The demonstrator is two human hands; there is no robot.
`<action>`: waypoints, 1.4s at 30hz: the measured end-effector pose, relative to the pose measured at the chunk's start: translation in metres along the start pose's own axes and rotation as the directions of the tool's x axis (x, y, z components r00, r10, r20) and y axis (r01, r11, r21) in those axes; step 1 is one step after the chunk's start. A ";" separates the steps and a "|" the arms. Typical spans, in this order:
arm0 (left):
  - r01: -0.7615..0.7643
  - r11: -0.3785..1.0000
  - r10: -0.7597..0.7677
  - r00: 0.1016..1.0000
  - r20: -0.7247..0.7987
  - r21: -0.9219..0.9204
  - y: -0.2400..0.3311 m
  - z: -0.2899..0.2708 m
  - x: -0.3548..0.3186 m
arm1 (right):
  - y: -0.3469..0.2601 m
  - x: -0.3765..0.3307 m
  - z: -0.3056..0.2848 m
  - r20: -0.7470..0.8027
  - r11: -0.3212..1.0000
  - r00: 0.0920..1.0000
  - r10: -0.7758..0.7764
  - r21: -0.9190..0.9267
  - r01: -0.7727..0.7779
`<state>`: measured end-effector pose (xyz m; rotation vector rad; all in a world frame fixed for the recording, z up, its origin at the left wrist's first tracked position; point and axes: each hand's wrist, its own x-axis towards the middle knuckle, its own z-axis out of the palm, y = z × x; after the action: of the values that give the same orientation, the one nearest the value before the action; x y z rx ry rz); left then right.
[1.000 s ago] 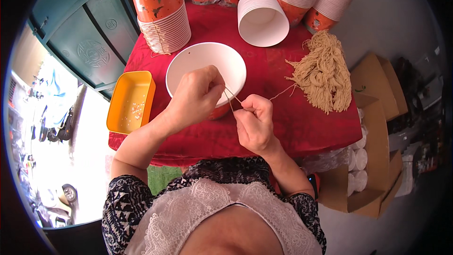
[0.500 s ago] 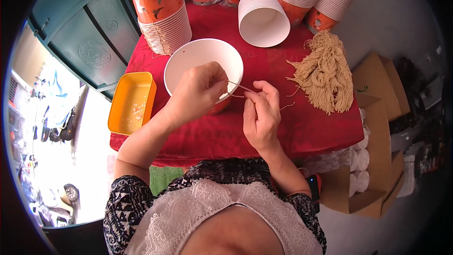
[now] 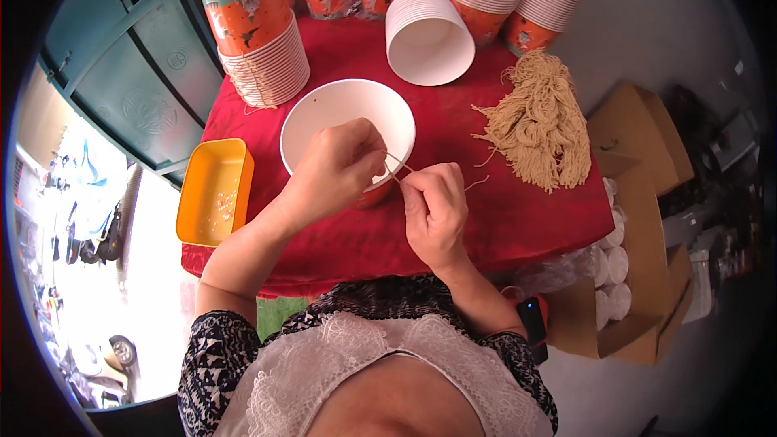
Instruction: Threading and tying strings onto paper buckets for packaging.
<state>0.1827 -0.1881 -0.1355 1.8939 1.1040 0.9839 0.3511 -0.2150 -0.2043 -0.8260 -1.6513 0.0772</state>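
A white-lined paper bucket (image 3: 312, 117) with an orange outside stands at the front middle of the red-covered table. Over its near right rim, my left hand (image 3: 340, 166) pinches a thin beige cord (image 3: 398, 160). My right hand (image 3: 437, 210), just beside it on the right, also has its fingers closed on this cord, and a loose end trails out past the knuckles. Two strands run between the hands near the bucket's rim. Whether they pass through the bucket's wall is hidden by my fingers.
A yellow tray (image 3: 192, 194) with small pale bits lies at left. Behind it rises a bucket stack (image 3: 271, 61) with cords hanging on it. A tipped bucket stack (image 3: 433, 48) and a beige cord bundle (image 3: 538, 129) lie farther back. Right of the table sits an opened cardboard box (image 3: 643, 218).
My right hand has moved closer to my left, and its spread fingers have closed on the cord. The gap between the hands is smaller. The whole view has shifted slightly.
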 end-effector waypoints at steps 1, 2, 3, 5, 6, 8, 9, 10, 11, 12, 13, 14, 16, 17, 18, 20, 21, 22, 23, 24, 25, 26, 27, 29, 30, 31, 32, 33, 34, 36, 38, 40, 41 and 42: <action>0.015 1.000 -0.015 1.000 -0.019 -0.019 0.001 0.001 -0.001 | 0.000 -0.001 -0.001 0.005 1.000 1.000 -0.023 0.006 0.023; 0.010 1.000 -0.011 1.000 -0.017 -0.021 0.001 0.001 -0.002 | 0.000 -0.001 -0.001 0.003 1.000 1.000 -0.025 0.002 0.025; 0.029 1.000 -0.029 0.999 -0.019 -0.010 0.000 0.001 -0.002 | 0.001 -0.001 -0.002 0.009 0.999 0.999 -0.049 0.004 0.049; 0.045 0.999 -0.045 0.999 -0.019 -0.001 -0.002 0.003 -0.001 | 0.001 -0.001 -0.003 0.009 0.997 0.997 -0.080 0.004 0.080; 0.041 0.998 -0.039 0.998 -0.043 0.042 -0.003 0.003 0.000 | 0.001 -0.001 -0.002 0.009 0.997 0.997 -0.080 0.004 0.080; 0.039 0.995 -0.033 0.997 -0.068 0.087 -0.001 0.003 -0.001 | 0.001 -0.001 0.001 -0.035 0.997 0.997 -0.063 0.035 0.064; -0.011 0.989 0.022 0.997 -0.076 0.145 0.002 0.003 -0.001 | 0.002 -0.001 0.001 -0.034 0.997 0.997 -0.064 0.038 0.065; -0.059 0.977 0.077 0.994 -0.080 0.203 0.004 0.002 -0.002 | 0.003 -0.001 0.000 -0.034 0.995 0.994 -0.101 -0.004 0.101; -0.057 0.977 0.075 0.994 -0.082 0.205 0.003 0.002 -0.002 | 0.003 -0.001 0.000 -0.032 0.990 0.990 -0.138 -0.045 0.136; -0.073 0.975 0.093 0.992 -0.085 0.210 0.001 0.003 -0.002 | 0.004 -0.002 0.000 -0.031 0.990 0.990 -0.138 -0.042 0.136; -0.089 0.973 0.110 0.990 -0.088 0.215 0.000 0.003 -0.003 | 0.004 -0.002 0.000 -0.041 0.988 0.988 -0.150 -0.039 0.148; -0.086 0.972 0.108 0.990 -0.090 0.217 0.001 0.003 -0.004 | 0.004 -0.003 0.001 -0.050 0.987 0.986 -0.161 -0.036 0.159; -0.187 0.949 0.217 0.971 -0.097 0.253 0.003 0.004 -0.006 | 0.002 -0.003 0.003 -0.064 0.995 0.993 -0.097 0.028 0.099; -0.185 0.949 0.216 0.971 -0.099 0.255 0.004 0.003 -0.007 | 0.000 -0.004 0.004 -0.074 0.995 0.997 -0.031 0.089 0.038; -0.203 0.936 0.235 0.969 -0.081 0.287 0.005 0.003 -0.010 | -0.001 -0.007 0.004 -0.074 0.993 0.996 0.056 0.110 -0.047; -0.220 0.922 0.252 0.966 -0.064 0.320 0.008 0.003 -0.014 | -0.002 -0.008 0.006 -0.080 0.986 0.991 0.110 0.137 -0.099; -0.235 0.921 0.262 0.964 -0.046 0.311 0.009 0.003 -0.016 | -0.002 -0.008 0.007 -0.086 0.975 0.983 0.164 0.162 -0.149; -0.251 0.920 0.272 0.962 -0.029 0.301 0.010 0.003 -0.018 | -0.003 -0.008 0.008 -0.085 0.975 0.983 0.164 0.163 -0.148; -0.250 0.920 0.271 0.962 -0.030 0.302 0.011 0.003 -0.020 | -0.005 -0.006 0.009 -0.080 0.957 0.974 0.213 0.219 -0.191; -0.252 0.912 0.269 0.963 -0.008 0.325 0.012 0.003 -0.021 | -0.005 -0.005 0.010 -0.072 0.934 0.963 0.261 0.273 -0.232; -0.255 0.903 0.267 0.964 0.013 0.347 0.012 0.002 -0.023 | -0.005 -0.004 0.011 -0.071 0.934 0.963 0.260 0.273 -0.232; -0.254 0.903 0.267 0.964 0.012 0.346 0.013 0.002 -0.023 | -0.004 -0.004 0.012 -0.071 0.918 0.956 0.284 0.310 -0.249; -0.272 0.897 0.284 0.959 0.017 0.348 0.013 0.002 -0.024 | -0.004 -0.005 0.013 -0.069 0.899 0.949 0.307 0.347 -0.266; -0.288 0.892 0.300 0.954 0.020 0.348 0.014 0.002 -0.026 | -0.006 -0.004 0.016 -0.068 0.880 0.937 0.342 0.373 -0.294; -0.291 0.892 0.300 0.954 0.030 0.345 0.016 0.001 -0.026 | -0.007 -0.004 0.016 -0.069 0.860 0.924 0.376 0.398 -0.319; -0.295 0.892 0.300 0.953 0.041 0.343 0.016 0.001 -0.026 | -0.005 -0.005 0.017 -0.068 0.860 0.924 0.376 0.397 -0.320; -0.294 0.893 0.299 0.953 0.040 0.341 0.017 0.001 -0.026 | -0.001 -0.008 0.018 -0.075 0.867 0.927 0.368 0.388 -0.313; -0.302 0.888 0.307 0.951 0.044 0.346 0.017 0.001 -0.026 | 0.001 -0.009 0.019 -0.081 0.873 0.930 0.360 0.380 -0.305; -0.311 0.883 0.314 0.948 0.048 0.351 0.017 0.001 -0.026 | 0.002 -0.009 0.018 -0.079 0.873 0.930 0.360 0.379 -0.306; -0.314 0.885 0.316 0.947 0.052 0.344 0.015 0.002 -0.026 | 0.002 -0.010 0.018 -0.068 0.885 0.936 0.346 0.356 -0.301; -0.318 0.886 0.319 0.946 0.055 0.337 0.014 0.002 -0.027 | 0.000 -0.008 0.016 -0.057 0.892 0.938 0.342 0.333 -0.305; -0.330 0.885 0.331 0.942 0.057 0.329 0.013 0.002 -0.025 | -0.002 -0.004 0.015 -0.047 0.898 0.938 0.344 0.310 -0.313; -0.328 0.886 0.328 0.943 0.057 0.329 0.014 0.001 -0.024 | -0.002 -0.003 0.015 -0.056 0.917 0.945 0.322 0.265 -0.297; -0.329 0.889 0.329 0.943 0.054 0.318 0.015 0.001 -0.024 | -0.002 -0.002 0.015 -0.065 0.935 0.952 0.298 0.219 -0.278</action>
<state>0.1809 -0.2151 -0.1295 2.4083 1.0101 1.0326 0.3370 -0.2122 -0.2094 -0.8914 -1.3933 0.4024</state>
